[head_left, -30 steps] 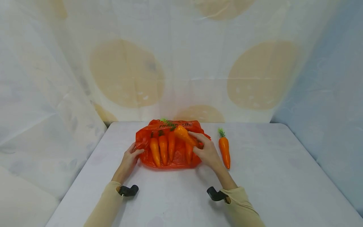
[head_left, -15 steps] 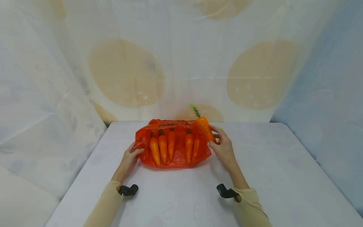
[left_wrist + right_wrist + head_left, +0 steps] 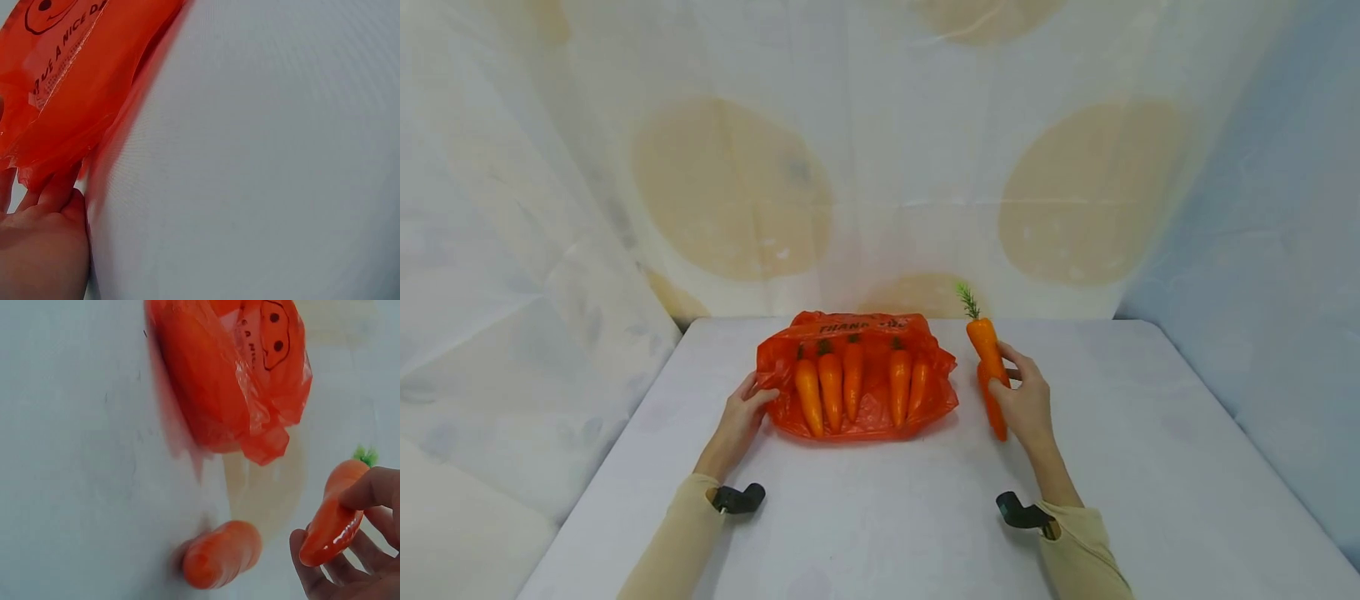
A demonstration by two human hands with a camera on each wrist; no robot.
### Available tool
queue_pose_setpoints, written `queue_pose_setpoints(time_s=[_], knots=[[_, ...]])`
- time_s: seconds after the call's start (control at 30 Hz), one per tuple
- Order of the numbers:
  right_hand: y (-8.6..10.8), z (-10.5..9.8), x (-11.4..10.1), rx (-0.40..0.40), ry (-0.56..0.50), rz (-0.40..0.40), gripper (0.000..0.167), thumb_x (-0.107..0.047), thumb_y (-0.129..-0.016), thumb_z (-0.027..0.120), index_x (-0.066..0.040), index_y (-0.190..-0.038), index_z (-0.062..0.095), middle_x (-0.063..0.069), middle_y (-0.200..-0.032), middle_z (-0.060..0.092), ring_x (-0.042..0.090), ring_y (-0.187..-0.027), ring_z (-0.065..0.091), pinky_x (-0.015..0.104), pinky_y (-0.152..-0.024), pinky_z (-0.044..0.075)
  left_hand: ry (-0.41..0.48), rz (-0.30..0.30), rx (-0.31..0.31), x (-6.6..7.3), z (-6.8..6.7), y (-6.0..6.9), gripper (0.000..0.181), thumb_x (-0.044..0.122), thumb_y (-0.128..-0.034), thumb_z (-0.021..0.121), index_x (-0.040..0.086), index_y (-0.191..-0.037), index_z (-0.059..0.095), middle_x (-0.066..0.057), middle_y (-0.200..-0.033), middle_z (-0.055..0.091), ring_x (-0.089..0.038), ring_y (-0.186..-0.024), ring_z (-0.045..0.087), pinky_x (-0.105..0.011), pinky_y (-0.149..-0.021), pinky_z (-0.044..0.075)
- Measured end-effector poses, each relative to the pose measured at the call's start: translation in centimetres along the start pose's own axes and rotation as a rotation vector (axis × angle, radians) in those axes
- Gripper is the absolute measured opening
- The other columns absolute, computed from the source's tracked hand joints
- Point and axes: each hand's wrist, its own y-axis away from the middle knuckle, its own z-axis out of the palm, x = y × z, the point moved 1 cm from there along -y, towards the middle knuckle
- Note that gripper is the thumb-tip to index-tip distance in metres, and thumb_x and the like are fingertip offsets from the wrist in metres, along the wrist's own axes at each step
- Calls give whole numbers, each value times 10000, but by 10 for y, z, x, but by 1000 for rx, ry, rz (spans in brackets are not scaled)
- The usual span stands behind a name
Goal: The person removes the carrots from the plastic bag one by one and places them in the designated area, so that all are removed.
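A crinkled red plastic bag with black print lies on the table, several carrots side by side in it. My left hand holds the bag's left edge, thumb on top; in the left wrist view its fingertips are partly hidden by the plastic. To the right of the bag, my right hand pinches an orange carrot between thumb and fingers, its green top pointing up and away. Just beneath it a second carrot lies on the table, partly covered by the held one in the head view.
The white-covered table reaches back to a hanging sheet with large tan spots. Pale sheets also hang at both sides. A black wrist camera sits on each forearm.
My right hand has lifted a carrot out from over the bag and carried it right, beside the one on the table. The left hand stays at the bag's edge.
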Motion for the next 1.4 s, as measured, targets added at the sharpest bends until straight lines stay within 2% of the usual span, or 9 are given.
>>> queue_pose_setpoints(time_s=[0.3, 0.57, 0.7, 0.87, 1.13, 1.4], knots=[[2, -15, 26, 53, 44, 103, 574, -77, -915, 565, -136, -1477, 466, 119, -1471, 468, 340, -1150, 526, 476, -922, 516, 8, -5, -1, 1, -1, -4, 609, 216, -1018, 509, 264, -1571, 257, -10, -1574, 330, -187, -1372, 332, -311, -1150, 323], [4, -23, 38, 53, 92, 194, 544, -123, -946, 571, -93, -1477, 454, 176, -1479, 437, 361, -1180, 508, 496, -960, 515, 16, 0, 3, 2, -2, -5, 616, 215, -1013, 512, 249, -1572, 255, -24, -1568, 338, -185, -1354, 348, -219, -1072, 386], [4, -25, 42, 41, 104, 237, 540, -147, -952, 570, -80, -1475, 455, 195, -1482, 423, 368, -1186, 501, 497, -975, 507, 11, -7, 9, 2, -2, -4, 627, 223, -1014, 512, 249, -1578, 239, -18, -1577, 325, -185, -1369, 339, -277, -1133, 345], [3, -26, 48, 53, 134, 243, 488, -166, -941, 575, -41, -1410, 522, 223, -1439, 458, 383, -1165, 521, 500, -968, 503, 16, -13, 10, 3, -2, -4, 628, 230, -1015, 515, 256, -1578, 237, -5, -1581, 319, -183, -1392, 320, -340, -1182, 282], [4, -25, 49, 24, 164, 285, 443, -188, -952, 585, -27, -1364, 559, 230, -1397, 485, 382, -1152, 516, 497, -971, 497, 17, 4, 12, 3, -1, -1, 617, 216, -1014, 512, 226, -1573, 252, -35, -1573, 331, -179, -1361, 350, -173, -1039, 407], [5, -25, 52, -23, 211, 323, 458, -176, -940, 598, -16, -1364, 530, 217, -1344, 529, 363, -1117, 540, 459, -917, 533, 30, -2, 20, 0, -1, -1, 603, 201, -1009, 515, 221, -1562, 275, -28, -1557, 353, -174, -1349, 364, -178, -1042, 408]])
